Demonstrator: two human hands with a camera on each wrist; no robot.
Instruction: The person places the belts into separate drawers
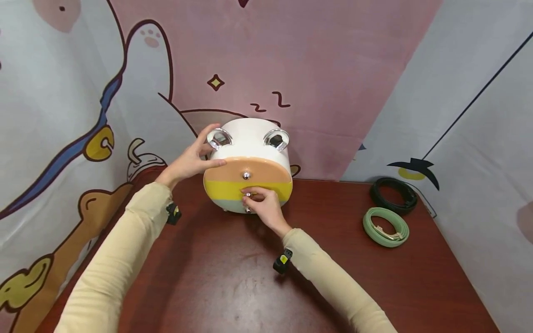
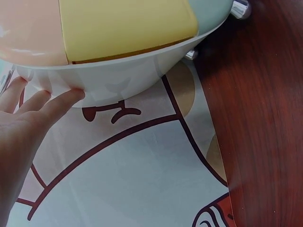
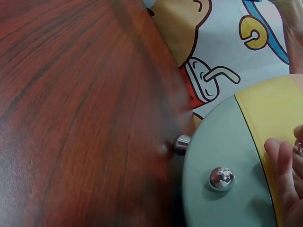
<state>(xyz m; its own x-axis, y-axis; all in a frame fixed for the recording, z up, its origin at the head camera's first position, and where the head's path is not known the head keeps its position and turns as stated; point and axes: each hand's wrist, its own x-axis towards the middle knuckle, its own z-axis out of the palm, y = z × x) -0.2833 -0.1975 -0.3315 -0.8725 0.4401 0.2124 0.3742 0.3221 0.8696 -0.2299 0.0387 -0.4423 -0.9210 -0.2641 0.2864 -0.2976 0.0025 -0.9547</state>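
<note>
Silver and small, so pinched in the right hand: middle knob on the cabinet's front. Probably braced at the cabinet's side by the left hand, fingers straight.

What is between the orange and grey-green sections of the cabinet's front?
The yellow drawer front; the left wrist view shows this. In the head view, the right hand pinches its knob.

This looks like a little booth set up for filming. Sheets printed with big pastel cartoon animals close in the table along its left, far and right edges, and small cameras are strapped at both wrists. The tabletop is reddish wood grain. Whether the room around it is home or office, I can't tell.
</note>
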